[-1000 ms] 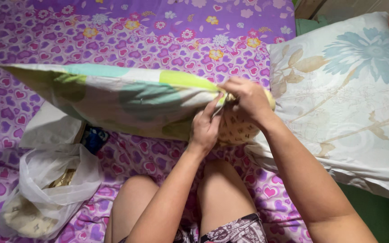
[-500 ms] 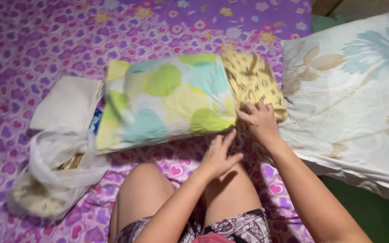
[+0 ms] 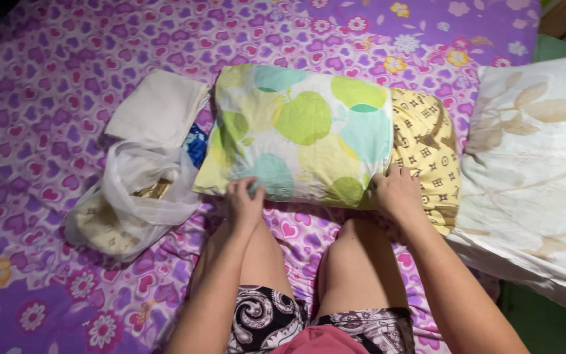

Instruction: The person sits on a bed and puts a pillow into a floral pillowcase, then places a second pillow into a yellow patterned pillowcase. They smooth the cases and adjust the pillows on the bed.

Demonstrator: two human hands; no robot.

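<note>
The pillow [image 3: 302, 134] in its green-and-teal case lay flat on the purple heart-print bed [image 3: 47, 78], its yellow patterned end [image 3: 427, 157] bare beside the right hand [image 3: 397, 193]. Both grips were spread, palms down: the left hand [image 3: 244, 200] on the near edge, the right at the case's mouth. Left of the left grip sat a white plastic bag [image 3: 132, 203] and folded cloth [image 3: 158, 108]; right of the right grip lay a large floral pillow [image 3: 538, 177].

Head view, steeply down, close.
</note>
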